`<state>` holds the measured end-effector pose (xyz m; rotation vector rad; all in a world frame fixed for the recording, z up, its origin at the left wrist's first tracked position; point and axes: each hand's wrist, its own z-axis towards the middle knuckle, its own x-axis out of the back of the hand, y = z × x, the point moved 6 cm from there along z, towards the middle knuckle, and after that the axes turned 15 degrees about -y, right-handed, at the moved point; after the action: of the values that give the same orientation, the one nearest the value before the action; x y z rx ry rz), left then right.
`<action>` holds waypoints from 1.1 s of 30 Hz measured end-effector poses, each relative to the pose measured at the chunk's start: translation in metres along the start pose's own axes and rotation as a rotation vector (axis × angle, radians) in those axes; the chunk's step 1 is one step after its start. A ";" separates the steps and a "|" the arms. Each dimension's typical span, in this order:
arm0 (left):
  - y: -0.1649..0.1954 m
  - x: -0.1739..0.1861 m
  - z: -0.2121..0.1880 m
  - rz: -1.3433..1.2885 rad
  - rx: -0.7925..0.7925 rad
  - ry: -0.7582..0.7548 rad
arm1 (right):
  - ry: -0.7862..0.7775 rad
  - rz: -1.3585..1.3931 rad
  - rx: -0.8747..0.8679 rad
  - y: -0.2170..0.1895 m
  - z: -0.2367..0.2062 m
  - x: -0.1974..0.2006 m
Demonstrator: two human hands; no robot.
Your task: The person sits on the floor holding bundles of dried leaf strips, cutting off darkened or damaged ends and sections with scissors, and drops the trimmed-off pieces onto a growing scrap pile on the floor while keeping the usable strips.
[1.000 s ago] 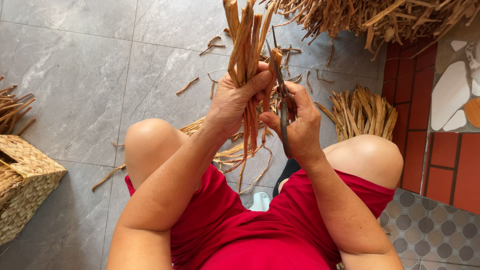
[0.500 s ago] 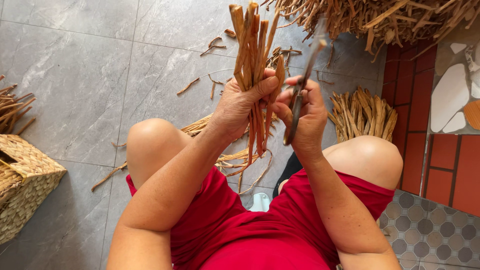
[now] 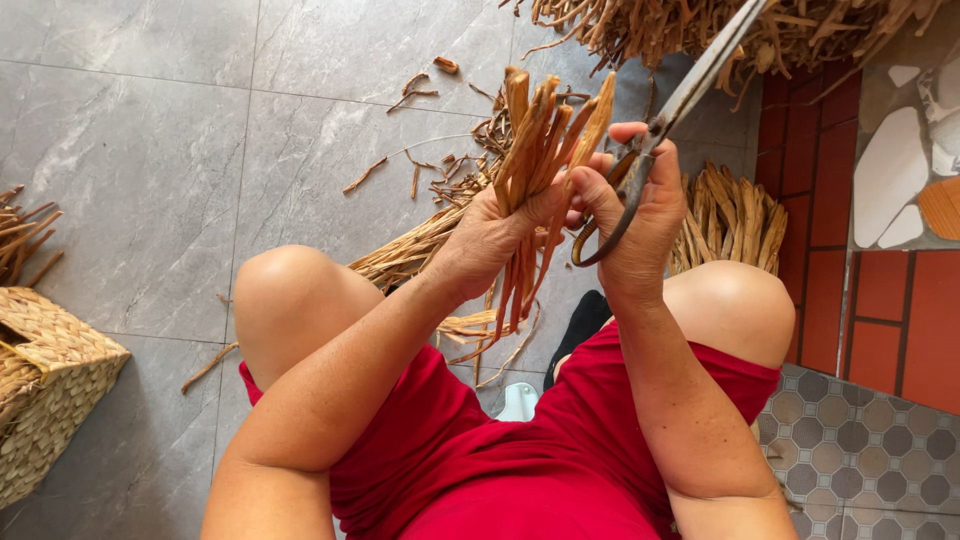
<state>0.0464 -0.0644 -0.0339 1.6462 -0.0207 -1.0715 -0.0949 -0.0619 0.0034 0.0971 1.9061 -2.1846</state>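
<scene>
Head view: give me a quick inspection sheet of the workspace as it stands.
Surface: grey tile floor, person seated over it.
Job's things: bundle of dried stalks, upright; scissors, blades pointing up and away.
Clutter: stalk scraps on the tiles; tied bundle by the right knee; large stalk heap at top.
Grippers: left hand grips the bundle; right hand holds the scissors.
Cables: nothing seen.
Surroundings: woven basket at left; red tiles at right.
</scene>
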 end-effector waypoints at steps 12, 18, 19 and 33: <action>-0.024 0.019 0.004 0.155 0.085 0.127 | -0.024 -0.066 0.194 -0.010 -0.016 -0.002; -0.033 0.017 0.001 0.263 0.169 0.032 | -0.002 -0.028 0.139 -0.011 -0.007 -0.007; -0.033 0.018 0.000 0.311 0.180 0.025 | 0.016 -0.004 0.091 -0.010 -0.007 -0.005; -0.029 0.009 0.001 0.300 0.016 0.013 | 0.021 0.131 0.126 0.002 0.009 0.009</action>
<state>0.0368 -0.0582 -0.0623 1.6045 -0.2596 -0.8331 -0.1018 -0.0723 0.0008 0.2610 1.7192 -2.2212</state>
